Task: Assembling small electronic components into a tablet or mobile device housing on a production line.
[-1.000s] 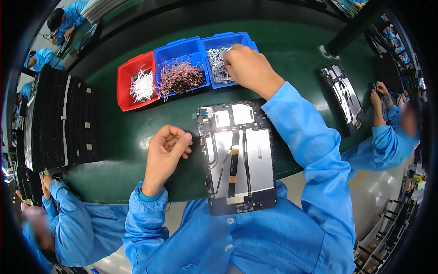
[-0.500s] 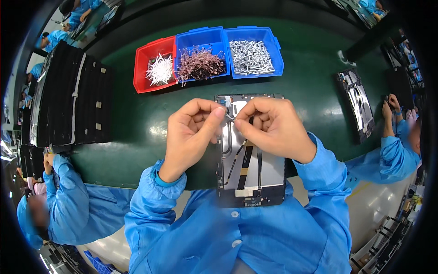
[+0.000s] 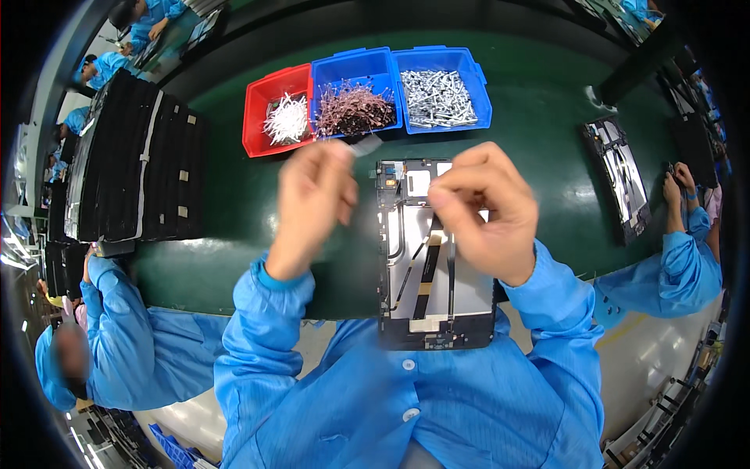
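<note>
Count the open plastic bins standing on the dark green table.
3, side by side in a row: the red plastic bin at the left, the middle blue plastic bin, and the right-hand blue plastic bin. None looks hidden.

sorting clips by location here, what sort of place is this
Most likely an electronics assembly workshop: in view are an opened tablet-like device, bins of small parts on a green bench, and co-workers in blue smocks.
</note>
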`<state>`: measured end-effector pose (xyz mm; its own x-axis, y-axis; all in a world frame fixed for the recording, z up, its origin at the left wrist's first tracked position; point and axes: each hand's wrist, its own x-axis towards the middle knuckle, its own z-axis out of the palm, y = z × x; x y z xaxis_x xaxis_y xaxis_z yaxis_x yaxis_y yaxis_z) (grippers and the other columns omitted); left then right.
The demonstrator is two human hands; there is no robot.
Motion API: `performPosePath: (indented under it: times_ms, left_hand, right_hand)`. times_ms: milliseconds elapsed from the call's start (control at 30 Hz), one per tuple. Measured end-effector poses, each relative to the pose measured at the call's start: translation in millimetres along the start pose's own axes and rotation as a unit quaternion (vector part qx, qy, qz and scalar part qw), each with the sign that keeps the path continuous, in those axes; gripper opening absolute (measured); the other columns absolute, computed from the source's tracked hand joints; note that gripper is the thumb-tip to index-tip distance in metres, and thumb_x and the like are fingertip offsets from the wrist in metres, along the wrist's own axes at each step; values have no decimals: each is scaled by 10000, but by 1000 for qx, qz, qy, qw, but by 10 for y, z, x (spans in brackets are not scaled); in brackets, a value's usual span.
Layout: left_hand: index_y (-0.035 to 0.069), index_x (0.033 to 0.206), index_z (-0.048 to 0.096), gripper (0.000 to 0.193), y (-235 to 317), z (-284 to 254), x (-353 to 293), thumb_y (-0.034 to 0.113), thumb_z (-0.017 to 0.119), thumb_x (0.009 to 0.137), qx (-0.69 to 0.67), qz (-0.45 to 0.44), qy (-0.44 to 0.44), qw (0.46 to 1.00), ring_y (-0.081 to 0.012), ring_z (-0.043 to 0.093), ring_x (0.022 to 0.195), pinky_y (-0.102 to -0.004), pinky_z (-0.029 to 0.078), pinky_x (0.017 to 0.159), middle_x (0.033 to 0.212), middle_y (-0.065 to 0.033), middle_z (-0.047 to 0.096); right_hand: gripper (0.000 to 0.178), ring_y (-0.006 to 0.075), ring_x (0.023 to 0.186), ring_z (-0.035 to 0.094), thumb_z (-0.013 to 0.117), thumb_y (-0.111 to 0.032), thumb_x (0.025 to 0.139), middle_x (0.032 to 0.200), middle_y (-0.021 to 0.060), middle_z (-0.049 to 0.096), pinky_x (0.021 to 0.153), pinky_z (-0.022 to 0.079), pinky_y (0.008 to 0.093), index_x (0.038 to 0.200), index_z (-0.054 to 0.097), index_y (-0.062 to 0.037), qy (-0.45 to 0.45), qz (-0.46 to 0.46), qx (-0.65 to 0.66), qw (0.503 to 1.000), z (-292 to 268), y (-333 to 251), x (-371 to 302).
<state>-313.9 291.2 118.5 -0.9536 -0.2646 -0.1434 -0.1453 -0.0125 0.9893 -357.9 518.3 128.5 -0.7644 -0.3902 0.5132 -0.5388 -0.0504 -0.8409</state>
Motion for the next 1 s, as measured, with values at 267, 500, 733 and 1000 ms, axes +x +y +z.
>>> performPosePath:
  times_ms: [267, 500, 733, 1000]
  left_hand:
    - [-4, 844, 727, 158, -104, -382, 216, 143, 718, 902, 476, 312, 230, 789, -242, 631, 611, -362, 495, 575, 802, -158, 691]
    - [-17, 860, 653, 318, -192, 107, -620, 275, 767, 914, 307, -22, -94, 947, -50, 508, 533, -238, 402, 468, 663, -24, 627]
    - [-10, 817, 566, 240, -166, -161, -578, 153, 673, 959, 142, -138, -116, 973, -91, 569, 505, -254, 470, 442, 616, -44, 628]
    - [24, 1286, 563, 436, 308, -58, -602, 304, 659, 967, 41, -235, -200, 950, -15, 480, 544, -204, 358, 426, 836, 24, 623]
  right_hand:
    - [65, 42, 790, 631, 661, 40, 939, 910, 45, 680, 673, 499, 186, 998, 634, 47, 58, 209, 183, 959, -334, 109, -240]
    - [62, 21, 750, 604, 650, 39, 949, 868, 21, 659, 623, 467, 169, 1002, 620, 49, 90, 182, 147, 968, -333, 272, -431]
    - [65, 8, 703, 588, 652, 19, 955, 852, 25, 666, 581, 446, 158, 1004, 616, 44, 77, 199, 116, 970, -346, 281, -487]
    - [83, 34, 508, 516, 675, -40, 957, 825, 93, 702, 452, 386, 189, 980, 639, 32, 29, 159, 194, 968, -469, -203, 199]
